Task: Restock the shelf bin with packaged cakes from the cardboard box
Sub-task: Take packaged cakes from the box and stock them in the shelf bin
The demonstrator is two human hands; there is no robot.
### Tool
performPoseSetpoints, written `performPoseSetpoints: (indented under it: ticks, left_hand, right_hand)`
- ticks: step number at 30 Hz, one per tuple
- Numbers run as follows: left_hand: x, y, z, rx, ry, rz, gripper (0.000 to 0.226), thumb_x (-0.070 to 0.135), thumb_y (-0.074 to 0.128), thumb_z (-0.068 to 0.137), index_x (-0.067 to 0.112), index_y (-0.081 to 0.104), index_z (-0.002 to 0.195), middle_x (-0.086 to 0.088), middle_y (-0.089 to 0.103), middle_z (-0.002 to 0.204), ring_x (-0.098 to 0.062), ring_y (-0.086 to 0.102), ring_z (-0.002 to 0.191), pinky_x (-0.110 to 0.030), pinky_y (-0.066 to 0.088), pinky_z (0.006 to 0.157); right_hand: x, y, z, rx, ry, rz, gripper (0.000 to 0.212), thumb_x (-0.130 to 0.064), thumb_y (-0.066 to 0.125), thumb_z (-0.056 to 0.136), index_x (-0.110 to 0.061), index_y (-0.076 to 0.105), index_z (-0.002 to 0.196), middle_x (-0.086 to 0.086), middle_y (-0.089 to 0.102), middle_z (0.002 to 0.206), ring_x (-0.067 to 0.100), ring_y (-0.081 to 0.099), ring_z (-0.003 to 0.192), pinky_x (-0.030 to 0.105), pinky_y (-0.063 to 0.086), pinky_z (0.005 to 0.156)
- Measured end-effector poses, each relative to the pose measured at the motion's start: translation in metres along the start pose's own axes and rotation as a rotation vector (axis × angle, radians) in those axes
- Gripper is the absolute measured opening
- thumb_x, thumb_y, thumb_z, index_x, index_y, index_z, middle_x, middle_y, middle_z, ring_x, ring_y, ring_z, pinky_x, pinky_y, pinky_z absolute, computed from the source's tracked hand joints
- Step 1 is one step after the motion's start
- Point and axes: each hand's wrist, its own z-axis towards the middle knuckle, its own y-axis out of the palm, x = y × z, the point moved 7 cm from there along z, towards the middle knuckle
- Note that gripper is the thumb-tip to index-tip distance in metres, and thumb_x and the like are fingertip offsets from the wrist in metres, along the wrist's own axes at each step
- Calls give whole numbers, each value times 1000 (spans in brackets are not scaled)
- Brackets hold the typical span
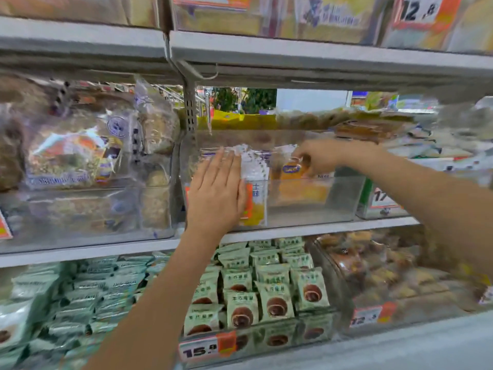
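The middle shelf [306, 231] is a pale metal board running across the view; on it, at centre, stands a clear plastic bin [314, 201] holding upright packaged cakes [256, 182] at its left end and an orange-yellow pack [296, 180] further right; to the left sits another clear bin [88, 209] heaped with bagged brown baked goods; at the right, a bin with a price label [381, 200] touches the centre bin; the lower shelf [400, 345] carries a bin of pale green cake packets [269, 289] and, to its right, a bin of brown wrapped pastries [386, 273]; an upper shelf [293, 56] carries blurred bins.
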Motion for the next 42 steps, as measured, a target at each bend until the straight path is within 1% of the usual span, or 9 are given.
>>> performPoseSetpoints:
  ticks: [7, 14, 17, 20, 23, 27, 31, 35, 42]
  left_hand:
    - [1, -2, -1, 66, 20, -5, 46, 26, 31, 98, 3, 64, 119, -11, 67, 117, -26, 58, 118, -38, 38, 102]
    - [1, -1, 0, -7, 16, -21, 49, 27, 27, 99, 3, 65, 117, -11, 68, 114, -26, 60, 115, -38, 38, 99]
    - [2, -4, 2, -66, 26, -24, 53, 28, 21, 101, 0, 58, 126, -13, 64, 123, -26, 53, 124, -39, 30, 106]
    - [9, -22, -16, -37, 30, -105, 49, 26, 27, 100, 0, 43, 139, -13, 49, 141, -25, 39, 136, -46, 11, 116]
    - [28, -50, -77, -1, 150, -285, 42, 15, 40, 93, 1, 49, 132, -16, 55, 133, -29, 45, 127, -49, 26, 110]
    - [34, -64, -188, -285, 213, -374, 25, 13, 46, 84, 6, 49, 107, -15, 62, 99, -30, 54, 92, -39, 44, 78]
    - [24, -57, -298, -687, -51, -421, 26, 19, 42, 80, 12, 49, 104, -9, 64, 87, -30, 62, 67, -31, 48, 54]
    - [22, -56, -429, -1156, -633, -526, 26, 13, 50, 90, 18, 50, 115, -1, 57, 105, -26, 60, 92, -37, 50, 77]
    - [31, -70, -543, -1410, -936, -589, 19, 3, 49, 90, 7, 63, 101, -11, 65, 100, -27, 60, 91, -39, 52, 79]
  right_hand:
    - [4, 13, 23, 194, -14, 18, 28, -5, 66, 76, -16, 43, 88, 8, 55, 92, 28, 51, 89, 35, 39, 74]
    - [18, 5, 5, 114, 155, 49, 64, -36, 81, 70, -20, 44, 119, 14, 51, 115, 30, 42, 107, 35, 35, 83]
    - [14, -16, -31, 367, 178, 176, 53, -24, 75, 77, -20, 48, 123, 15, 47, 125, 34, 39, 120, 40, 34, 98]
    - [-16, -15, -97, 860, 120, 329, 23, 0, 50, 87, -11, 56, 106, 8, 52, 106, 25, 47, 104, 26, 33, 81]
    - [-66, 42, -156, 1018, 35, 435, 22, 7, 42, 81, -6, 57, 91, -1, 48, 91, 15, 42, 87, 22, 26, 71]
    - [-131, 186, -190, 649, 27, 572, 24, 8, 46, 80, -8, 60, 91, -9, 43, 90, 12, 41, 84, 22, 28, 70]
    - [-192, 335, -213, 113, 58, 604, 28, 0, 48, 87, -19, 58, 105, -2, 55, 105, 18, 49, 101, 37, 45, 80]
    - [-241, 448, -236, -413, 128, 575, 33, -14, 50, 93, -16, 48, 125, 8, 56, 112, 26, 57, 100, 36, 50, 80]
    - [-326, 546, -259, -1026, 210, 584, 32, -33, 56, 92, -8, 55, 111, 13, 59, 94, 22, 51, 82, 32, 45, 70]
